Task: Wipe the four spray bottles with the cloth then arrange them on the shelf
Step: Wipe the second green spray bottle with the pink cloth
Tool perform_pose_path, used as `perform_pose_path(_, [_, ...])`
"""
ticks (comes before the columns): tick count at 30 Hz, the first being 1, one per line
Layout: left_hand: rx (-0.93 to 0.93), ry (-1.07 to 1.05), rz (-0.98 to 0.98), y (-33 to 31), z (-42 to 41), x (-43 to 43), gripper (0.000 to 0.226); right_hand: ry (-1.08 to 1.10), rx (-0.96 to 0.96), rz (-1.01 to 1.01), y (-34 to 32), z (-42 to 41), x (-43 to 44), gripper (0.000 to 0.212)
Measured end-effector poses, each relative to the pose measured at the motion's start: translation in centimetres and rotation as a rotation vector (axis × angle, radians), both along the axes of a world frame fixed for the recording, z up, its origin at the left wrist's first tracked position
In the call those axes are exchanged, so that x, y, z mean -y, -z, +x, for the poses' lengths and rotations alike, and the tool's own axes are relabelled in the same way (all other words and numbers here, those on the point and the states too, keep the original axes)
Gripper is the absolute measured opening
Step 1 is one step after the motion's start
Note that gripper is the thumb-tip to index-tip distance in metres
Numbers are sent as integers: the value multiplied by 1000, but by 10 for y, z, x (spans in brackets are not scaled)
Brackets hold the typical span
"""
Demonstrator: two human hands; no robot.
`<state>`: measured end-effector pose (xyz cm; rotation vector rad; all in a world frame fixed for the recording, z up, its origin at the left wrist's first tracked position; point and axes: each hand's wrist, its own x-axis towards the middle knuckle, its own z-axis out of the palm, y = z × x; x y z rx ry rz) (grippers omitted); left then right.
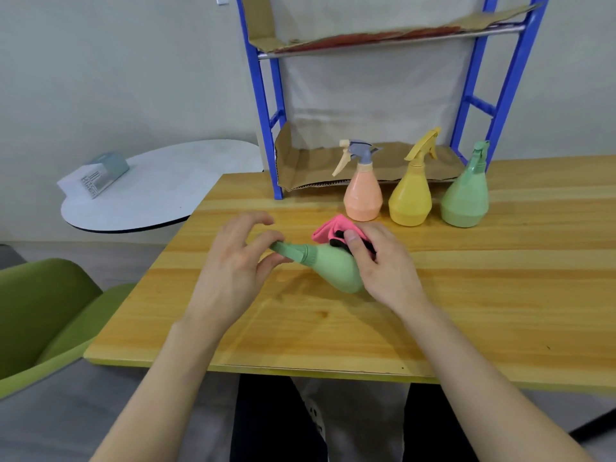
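My left hand (233, 261) pinches the spray head of a green bottle (336, 270) between thumb and fingers, with my forefinger lifted clear. The bottle lies tilted on its side above the wooden table (300, 331), spray head pointing left and its fat base towards my right hand (386, 265). That hand grips a pink cloth (328, 230), thumb pressing it against the top of the bottle's body while the other fingers curl round the far side. A dark patch shows in the cloth under my thumb; I cannot tell what it is.

3 more bottles stand upright in a row further back on the table, just beside each other: a peach bottle (362, 198), a yellow bottle (410, 200) and a second green bottle (465, 203). Right behind them stands the blue shelf (266, 128), its lower level lined with cardboard (320, 161).
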<state>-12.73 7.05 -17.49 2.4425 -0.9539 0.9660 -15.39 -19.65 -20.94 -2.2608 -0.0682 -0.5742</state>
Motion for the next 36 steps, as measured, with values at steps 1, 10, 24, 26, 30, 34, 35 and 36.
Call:
perform_pose_path(1, [-73, 49, -33, 3, -2, 3, 31, -3, -6, -8, 0, 0, -2, 42])
perform_pose_path(10, [-84, 155, -153, 7, -13, 25, 20, -186, 215, -213, -21, -25, -30, 37])
perform_pose_path(24, [-343, 35, -351, 1, -13, 23, 16, 5, 89, -41, 3, -7, -28, 38])
perform_pose_path(26, [-351, 6, -356, 0, -14, 24, 15, 126, -35, 88, 2, -2, -21, 35])
perform_pose_path(30, [-352, -38, -347, -6, -12, 37, 11, -26, 222, -99, -5, -11, -53, 33])
perform_pose_path(34, [-463, -106, -423, -3, -6, 29, 13, -16, 211, -11, 12, -6, -49, 32])
perform_pose_path(35, [-490, -133, -458, -3, -5, 25, 14, 51, 135, 72, 15, -5, -40, 28])
perform_pose_path(36, [-506, -156, -483, -3, -4, 21, 14, 119, 42, 158, 17, -4, -32, 25])
